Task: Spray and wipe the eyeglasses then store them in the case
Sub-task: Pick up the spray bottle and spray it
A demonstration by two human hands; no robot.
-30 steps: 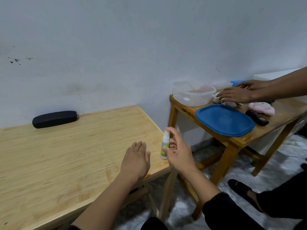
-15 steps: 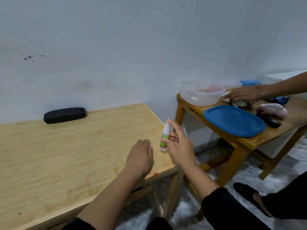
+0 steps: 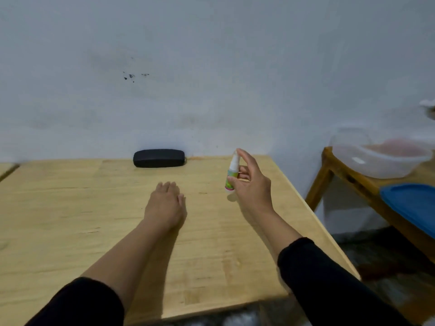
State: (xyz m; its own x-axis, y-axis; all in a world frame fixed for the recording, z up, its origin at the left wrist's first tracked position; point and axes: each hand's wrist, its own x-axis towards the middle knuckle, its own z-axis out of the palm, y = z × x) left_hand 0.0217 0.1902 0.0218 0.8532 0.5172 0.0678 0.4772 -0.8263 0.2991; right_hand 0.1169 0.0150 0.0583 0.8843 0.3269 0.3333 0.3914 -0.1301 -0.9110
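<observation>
A closed black eyeglasses case (image 3: 159,157) lies at the back of the wooden table (image 3: 70,220), against the wall. My right hand (image 3: 253,184) holds a small white spray bottle (image 3: 231,174) with a green label upright just above the table, index finger on its top. My left hand (image 3: 166,203) rests palm down on the table, fingers together, holding nothing. No eyeglasses are in view.
To the right stands a second, lower wooden table (image 3: 353,182) with a clear plastic container (image 3: 381,156) and a blue lid (image 3: 414,205). A gap of floor separates the two tables. The white wall runs along the back.
The view has swung left, centring the table. Both hands have moved further in over the table, the right still holding the bottle. The other person's arms are out of view.
</observation>
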